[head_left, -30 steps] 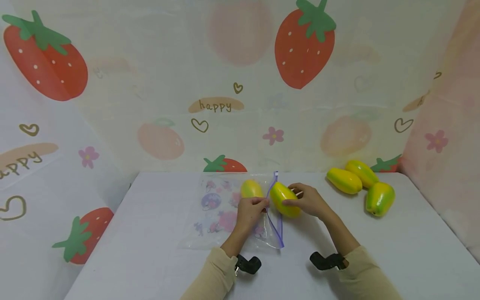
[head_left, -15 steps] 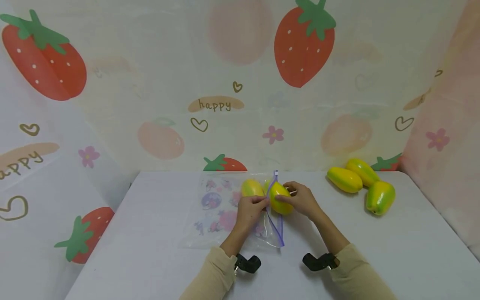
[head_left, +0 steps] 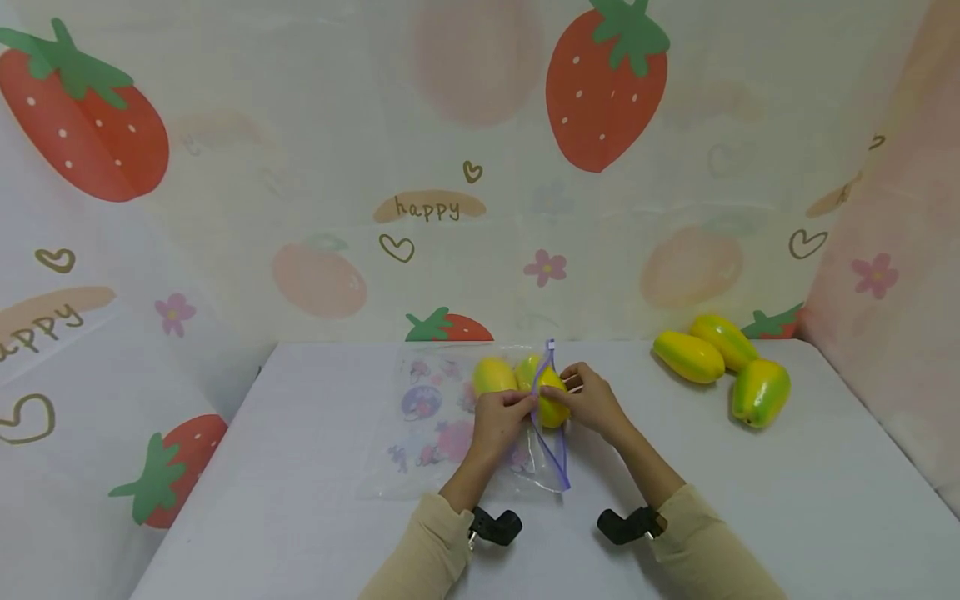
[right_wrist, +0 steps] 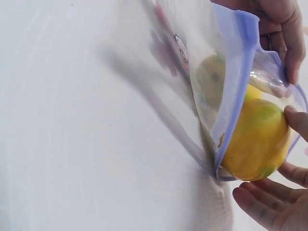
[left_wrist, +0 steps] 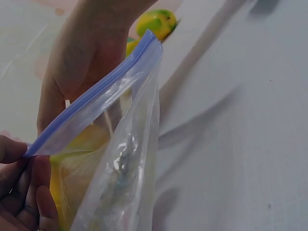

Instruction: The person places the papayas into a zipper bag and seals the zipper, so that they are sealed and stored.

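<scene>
A clear zip bag with purple edging and pink-purple prints lies on the table, its mouth facing right. My left hand pinches the upper edge of that mouth, fingers curled in the left wrist view. A yellow-green papaya sits partly inside the opening. My right hand holds its outer end, the thumb on one side and the fingers on the other. Deeper in the bag lies another papaya, seen through the film and partly hidden by my left hand.
Three more papayas rest close together at the table's back right. Behind the white table hangs a cloth backdrop with strawberry prints. Black wrist cameras stick out inward from both sleeves.
My right hand has moved left, taking the papaya through the bag's mouth. The inner papaya has shifted slightly left. My left hand keeps its place on the edge.
</scene>
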A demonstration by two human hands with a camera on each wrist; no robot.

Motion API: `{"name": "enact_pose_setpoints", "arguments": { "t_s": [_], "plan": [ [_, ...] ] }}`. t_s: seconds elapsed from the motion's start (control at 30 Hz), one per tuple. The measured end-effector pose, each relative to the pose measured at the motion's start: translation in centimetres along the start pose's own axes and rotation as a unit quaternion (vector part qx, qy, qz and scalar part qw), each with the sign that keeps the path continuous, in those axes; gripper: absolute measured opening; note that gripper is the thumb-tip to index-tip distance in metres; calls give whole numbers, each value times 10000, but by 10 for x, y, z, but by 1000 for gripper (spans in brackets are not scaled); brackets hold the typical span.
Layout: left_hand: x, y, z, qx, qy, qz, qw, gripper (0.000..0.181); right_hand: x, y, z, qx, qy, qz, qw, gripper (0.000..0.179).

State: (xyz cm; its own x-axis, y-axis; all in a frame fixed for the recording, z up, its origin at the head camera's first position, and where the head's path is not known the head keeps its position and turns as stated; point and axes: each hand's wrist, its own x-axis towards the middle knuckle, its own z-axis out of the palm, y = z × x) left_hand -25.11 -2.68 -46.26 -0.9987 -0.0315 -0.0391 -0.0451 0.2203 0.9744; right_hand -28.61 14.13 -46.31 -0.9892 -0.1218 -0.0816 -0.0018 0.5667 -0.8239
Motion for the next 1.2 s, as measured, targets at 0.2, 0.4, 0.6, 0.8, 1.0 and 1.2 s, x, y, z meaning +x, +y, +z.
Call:
{"name": "enact_pose_setpoints", "arguments": {
  "t_s": [0.2,0.4,0.6,0.8,1.0,1.2],
  "plan": [
    [2,-1,1,93,64,35,9999,25,-1,4,-6,426,-408,-133,9982,58],
    [1,1,0,148,87,110,9998,25,0,5,-5,542,-420,-401,9968,59],
    [1,2,-1,103,4,176,9998,24,8,1,2,626,-242,-130,9977,46],
    [2,2,0,74,35,237,9997,24,15,-6,5,701,-205,-151,9972,37],
    [3,1,1,94,77,123,9999,23,23,-4,3,970,-374,-26,9946,34],
    [4,1,1,61,186,101,9998,22,24,-6,-2,847,-687,-100,9940,32]
  ]
}}
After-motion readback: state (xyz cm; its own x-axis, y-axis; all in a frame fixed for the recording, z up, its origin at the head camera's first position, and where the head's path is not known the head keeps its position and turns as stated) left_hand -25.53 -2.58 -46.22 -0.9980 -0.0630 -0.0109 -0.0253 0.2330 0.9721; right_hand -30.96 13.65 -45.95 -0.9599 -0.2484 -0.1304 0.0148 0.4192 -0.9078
